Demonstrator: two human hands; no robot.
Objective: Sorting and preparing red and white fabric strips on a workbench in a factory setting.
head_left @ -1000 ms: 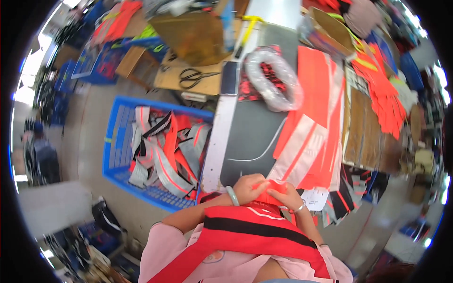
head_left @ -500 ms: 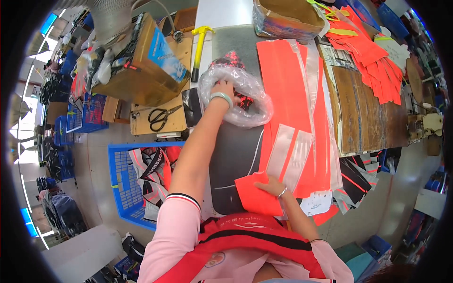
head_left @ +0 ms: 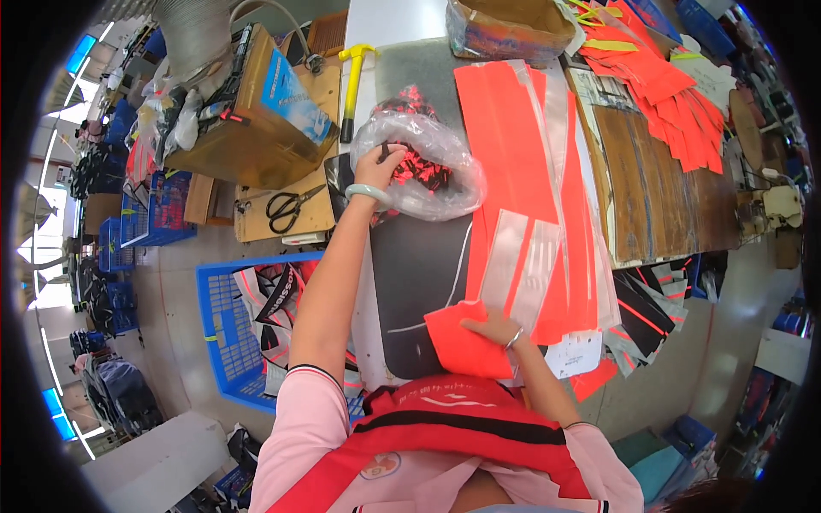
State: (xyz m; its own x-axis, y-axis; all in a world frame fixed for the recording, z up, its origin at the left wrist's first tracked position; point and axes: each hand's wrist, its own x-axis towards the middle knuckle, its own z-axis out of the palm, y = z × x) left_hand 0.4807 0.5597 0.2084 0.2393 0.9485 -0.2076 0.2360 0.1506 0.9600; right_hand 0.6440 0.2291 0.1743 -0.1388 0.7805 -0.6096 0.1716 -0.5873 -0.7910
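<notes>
My left hand [head_left: 375, 168] is at the left rim of a clear plastic bag [head_left: 466, 162], its fingers pinched on a small dark piece [head_left: 385, 154] whose kind I cannot make out. Loose black-and-red pieces [head_left: 419, 171] fill the bag's open mouth. Nearer to me, my right hand [head_left: 494, 327] grips the edge of an orange fabric panel [head_left: 457, 338] with pale reflective stripes [head_left: 505, 256]. That panel lies partly over a stack of long orange fabric strips [head_left: 505, 120]. My right thumb is on top; the fingertips are partly hidden.
Left of the bag are a yellow hammer [head_left: 351, 85], black scissors [head_left: 291, 208] and a cardboard box [head_left: 256, 145]. A blue crate [head_left: 224, 342] of cut fabric stands at the left. Orange pieces [head_left: 684, 128] lie on the wooden board [head_left: 658, 205] at right; another box [head_left: 513, 34] stands far back.
My left hand has come out of the bag's middle to its left rim, now with a small dark piece between the fingers. My right hand stays on the orange panel.
</notes>
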